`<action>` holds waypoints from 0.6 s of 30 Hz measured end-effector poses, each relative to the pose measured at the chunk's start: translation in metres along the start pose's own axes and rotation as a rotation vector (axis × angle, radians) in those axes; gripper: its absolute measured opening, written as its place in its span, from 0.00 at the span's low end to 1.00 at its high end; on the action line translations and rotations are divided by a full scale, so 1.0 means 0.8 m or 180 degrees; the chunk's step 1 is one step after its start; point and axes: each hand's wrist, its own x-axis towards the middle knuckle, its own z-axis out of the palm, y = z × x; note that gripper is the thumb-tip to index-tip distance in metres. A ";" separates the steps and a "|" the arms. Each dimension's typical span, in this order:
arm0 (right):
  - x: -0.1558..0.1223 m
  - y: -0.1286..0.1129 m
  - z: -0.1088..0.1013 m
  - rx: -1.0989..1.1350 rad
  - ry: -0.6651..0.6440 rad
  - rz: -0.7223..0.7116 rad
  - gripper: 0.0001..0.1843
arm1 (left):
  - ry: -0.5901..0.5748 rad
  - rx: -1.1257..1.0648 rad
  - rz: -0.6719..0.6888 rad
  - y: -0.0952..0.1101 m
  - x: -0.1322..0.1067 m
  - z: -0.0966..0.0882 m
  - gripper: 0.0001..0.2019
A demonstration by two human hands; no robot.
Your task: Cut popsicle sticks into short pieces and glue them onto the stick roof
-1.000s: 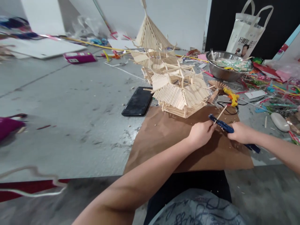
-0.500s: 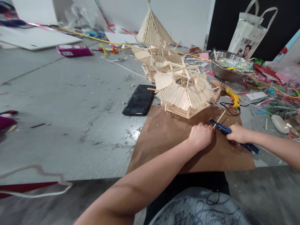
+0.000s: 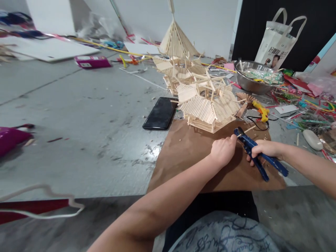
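Observation:
My right hand (image 3: 265, 149) is closed around the blue handles of a cutting tool like pliers (image 3: 274, 164), whose handles are spread apart. Between its jaws lies a thin wooden stick (image 3: 249, 130), its far end sticking out to the right. My left hand (image 3: 223, 149) is closed, pinching the stick's near end close beside the jaws. Both hands are over a sheet of brown paper (image 3: 181, 157). Just beyond them stands a pavilion-like model made of wooden sticks (image 3: 202, 106), with layered sloping roofs. Behind it rises a pointed stick roof (image 3: 178, 40).
A black phone (image 3: 160, 113) lies left of the model. A yellow glue gun (image 3: 261, 111) with a black cord is at its right. Farther back are a metal bowl (image 3: 258, 87) of wrapped items and a white bag (image 3: 275, 45). Scraps and a white mouse (image 3: 313, 139) lie to the right.
The pliers' handles have spread apart and the tool has turned slightly. The stick now lies flatter across the jaws. My left hand has shifted slightly left, and the view has moved a little.

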 end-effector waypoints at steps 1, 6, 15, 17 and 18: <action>0.000 -0.001 0.000 0.0168 -0.0102 -0.0014 0.09 | 0.0000 0.0055 0.0002 -0.001 0.000 0.000 0.12; 0.003 0.001 -0.010 0.0716 -0.0550 -0.0166 0.14 | -0.0012 0.0095 -0.0004 -0.006 0.004 0.005 0.11; -0.017 -0.007 -0.040 -0.0459 0.0148 -0.0433 0.16 | 0.0066 -0.0763 -0.0282 -0.023 0.011 -0.010 0.14; -0.016 -0.004 -0.042 -0.1393 0.0678 -0.0608 0.16 | 0.0124 -0.0965 -0.0264 -0.025 0.010 -0.010 0.14; -0.014 -0.001 -0.041 -0.1923 0.0980 -0.0675 0.17 | 0.0157 -0.1042 -0.0229 -0.026 0.010 -0.009 0.14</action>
